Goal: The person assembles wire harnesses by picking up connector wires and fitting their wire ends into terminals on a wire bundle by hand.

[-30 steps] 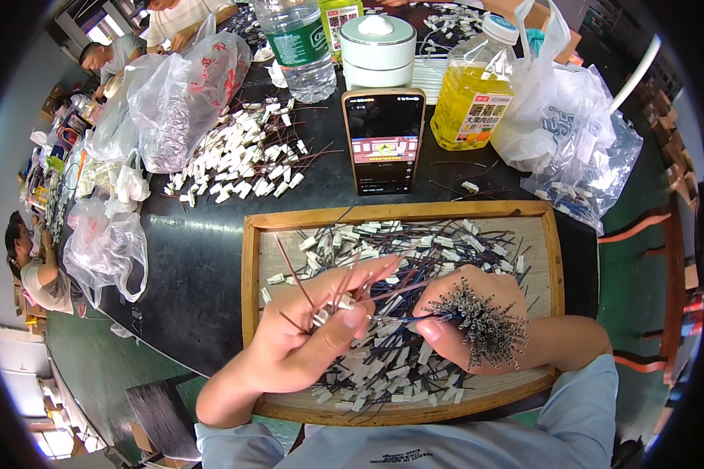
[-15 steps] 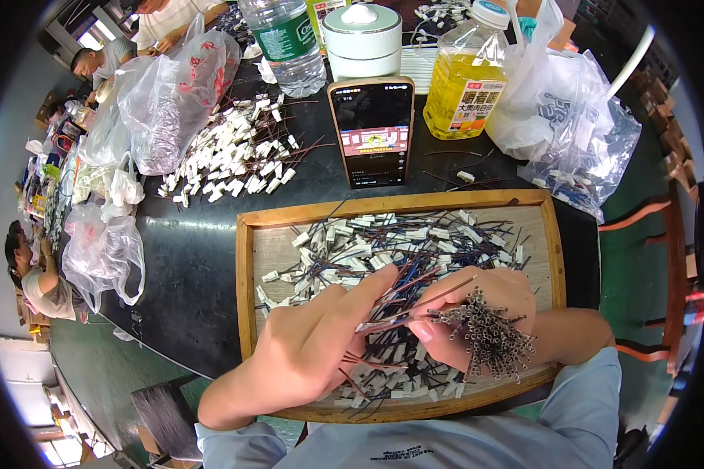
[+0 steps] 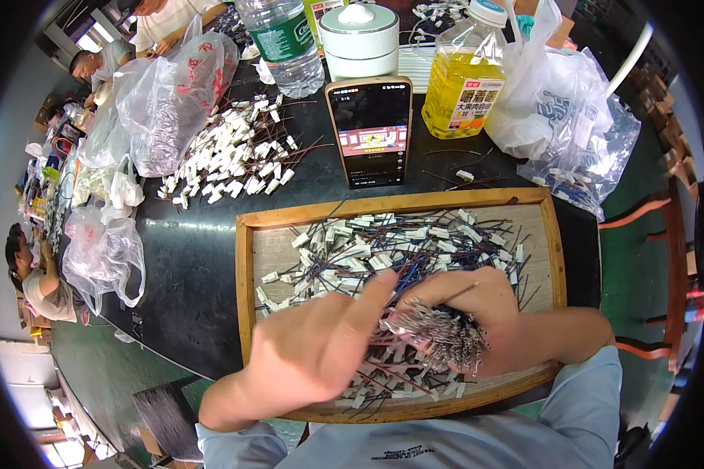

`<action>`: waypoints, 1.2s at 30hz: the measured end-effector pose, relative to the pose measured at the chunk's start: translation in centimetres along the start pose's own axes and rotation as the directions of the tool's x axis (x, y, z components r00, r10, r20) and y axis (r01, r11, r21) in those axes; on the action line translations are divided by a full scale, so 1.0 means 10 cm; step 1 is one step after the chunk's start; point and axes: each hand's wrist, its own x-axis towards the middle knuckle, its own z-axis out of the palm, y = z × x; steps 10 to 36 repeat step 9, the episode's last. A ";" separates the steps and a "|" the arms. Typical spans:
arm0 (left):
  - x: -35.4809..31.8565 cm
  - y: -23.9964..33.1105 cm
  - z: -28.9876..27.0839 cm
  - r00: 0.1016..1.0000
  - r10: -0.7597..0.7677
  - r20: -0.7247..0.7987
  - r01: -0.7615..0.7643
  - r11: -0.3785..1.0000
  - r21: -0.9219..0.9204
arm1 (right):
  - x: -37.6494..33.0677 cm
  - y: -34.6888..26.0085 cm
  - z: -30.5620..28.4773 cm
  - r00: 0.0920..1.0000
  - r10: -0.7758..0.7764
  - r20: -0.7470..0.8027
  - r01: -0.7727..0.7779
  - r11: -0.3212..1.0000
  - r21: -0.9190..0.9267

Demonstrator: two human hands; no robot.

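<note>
A shallow wooden tray (image 3: 246,258) lies on the dark table in front of me, filled with several thin coloured wires ending in small white connectors (image 3: 383,246). My right hand (image 3: 493,313) rests over the tray's near right part, shut on a thick bundle of wires (image 3: 438,336) whose metal tips stick out toward me. My left hand (image 3: 321,352) is over the tray's near left part, forefinger stretched toward the bundle and touching the wires beside my right hand. Motion blur hides whether its fingers pinch a wire.
Beyond the tray a phone (image 3: 370,129) leans upright, with a pile of white connectors (image 3: 235,160) to its left. Behind stand a water bottle (image 3: 283,43), a white lidded pot (image 3: 360,35) and a yellow oil bottle (image 3: 457,74). Plastic bags (image 3: 172,86) flank both sides. Other people work at the far left.
My left hand has dropped from holding single wires up over the tray to lying beside the bundle. My right hand has stayed shut on the bundle, which has shifted slightly left.
</note>
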 end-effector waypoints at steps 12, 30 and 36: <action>-0.16 -0.32 0.04 0.763 -0.640 -0.087 0.453 0.627 -0.634 | 0.09 -0.05 -0.01 0.992 0.005 -0.125 -0.030 0.980 -0.198; -0.16 -0.32 0.04 0.763 -0.640 -0.087 0.453 0.627 -0.634 | 0.09 -0.05 -0.01 0.992 0.005 -0.125 -0.030 0.980 -0.198; -0.16 -0.32 0.04 0.763 -0.640 -0.087 0.453 0.627 -0.634 | 0.09 -0.05 -0.01 0.992 0.005 -0.125 -0.030 0.980 -0.198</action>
